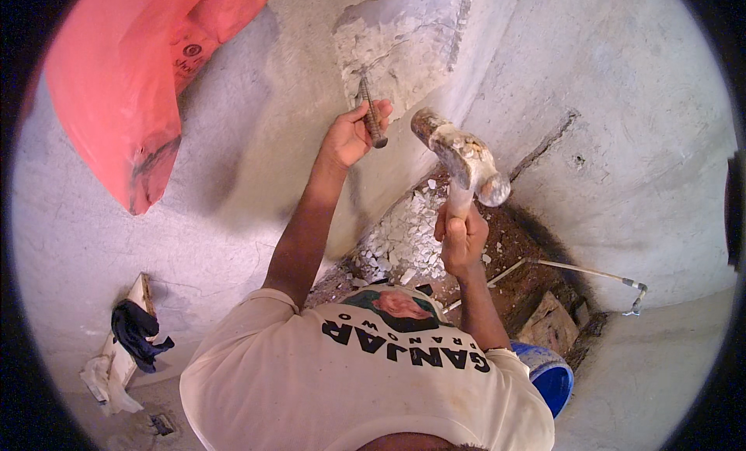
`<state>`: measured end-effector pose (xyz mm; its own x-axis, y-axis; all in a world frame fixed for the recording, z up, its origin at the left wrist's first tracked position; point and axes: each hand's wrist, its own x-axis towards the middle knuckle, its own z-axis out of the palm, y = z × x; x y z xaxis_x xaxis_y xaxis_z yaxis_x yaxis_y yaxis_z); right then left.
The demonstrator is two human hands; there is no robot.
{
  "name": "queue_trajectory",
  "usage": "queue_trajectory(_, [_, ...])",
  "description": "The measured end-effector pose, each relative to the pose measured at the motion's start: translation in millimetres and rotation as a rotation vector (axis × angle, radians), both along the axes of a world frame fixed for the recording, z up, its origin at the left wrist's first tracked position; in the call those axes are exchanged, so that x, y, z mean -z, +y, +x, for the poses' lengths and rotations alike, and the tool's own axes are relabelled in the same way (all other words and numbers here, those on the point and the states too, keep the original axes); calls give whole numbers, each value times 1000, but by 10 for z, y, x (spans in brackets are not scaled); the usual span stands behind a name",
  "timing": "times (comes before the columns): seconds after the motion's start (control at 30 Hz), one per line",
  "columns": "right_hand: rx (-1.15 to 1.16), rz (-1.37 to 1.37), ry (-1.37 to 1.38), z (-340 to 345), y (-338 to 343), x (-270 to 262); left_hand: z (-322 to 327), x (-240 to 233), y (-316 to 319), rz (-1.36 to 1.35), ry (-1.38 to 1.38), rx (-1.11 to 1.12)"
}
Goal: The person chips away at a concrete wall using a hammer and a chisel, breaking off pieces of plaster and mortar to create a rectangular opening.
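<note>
My left hand [355,133] holds a ribbed metal rod chisel [370,110] between thumb and fingers. The rod's far tip meets the wall at the lower left of a chipped patch [396,55], where rough pale material shows. To the right, my right hand [464,241] grips a ball-peen hammer [460,151] by its handle, close below the head. The hammer head is coated with pale residue and stands apart from the rod's near end.
Broken plaster pieces [402,238] lie on the brown floor at the wall's foot. A thin pipe [583,269] runs at right, near a blue bucket [551,372] and a board [549,326]. Red sheeting [128,95] hangs upper left; dark cloth [137,331] hangs lower left.
</note>
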<state>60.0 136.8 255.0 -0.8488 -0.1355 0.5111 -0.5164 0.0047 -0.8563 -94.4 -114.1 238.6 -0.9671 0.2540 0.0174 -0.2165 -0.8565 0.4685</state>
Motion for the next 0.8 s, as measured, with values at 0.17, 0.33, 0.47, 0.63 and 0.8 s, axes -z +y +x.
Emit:
queue_trajectory(0.17, [-12, 263, 123, 68, 115, -89, -67, 74, 51, 74, 30, -15])
queue_trajectory(0.33, [114, 472, 369, -153, -119, 340, -41, -56, 82, 167, -47, -85])
queue_trajectory(0.47, [162, 600, 55, -301, -301, 257, -52, -38, 76, 178, -101, -109])
queue_trajectory(0.63, [147, 408, 271, -106, -244, -261, 132, -195, 162, 72, -85, -211])
queue_trajectory(0.8, [-175, 274, 591, -86, -225, -129, 57, -128, 137, 234, -70, -243])
